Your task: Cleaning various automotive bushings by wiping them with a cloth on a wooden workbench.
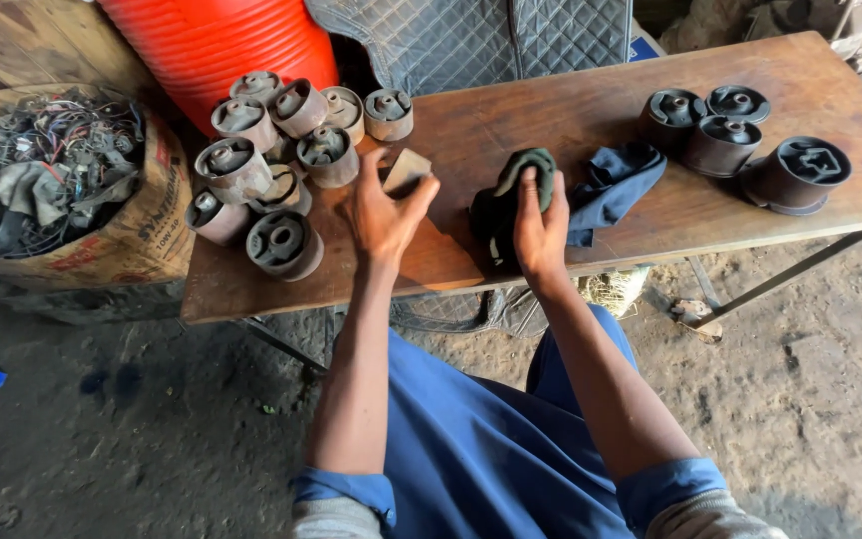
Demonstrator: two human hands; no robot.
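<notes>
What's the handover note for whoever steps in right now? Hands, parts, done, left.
Left hand: holds a small brownish pad over the wooden table.
Right hand: grips a dark green cloth; a blue cloth lies beside it.
Parts: rusty bushings piled at table's left; four darker, cleaner-looking bushings at right.
Done: apparently the right group.
Left: apparently the left pile; no bushing in hand.

Dark-green cloth (529, 170) — blue rag (613, 190)
</notes>
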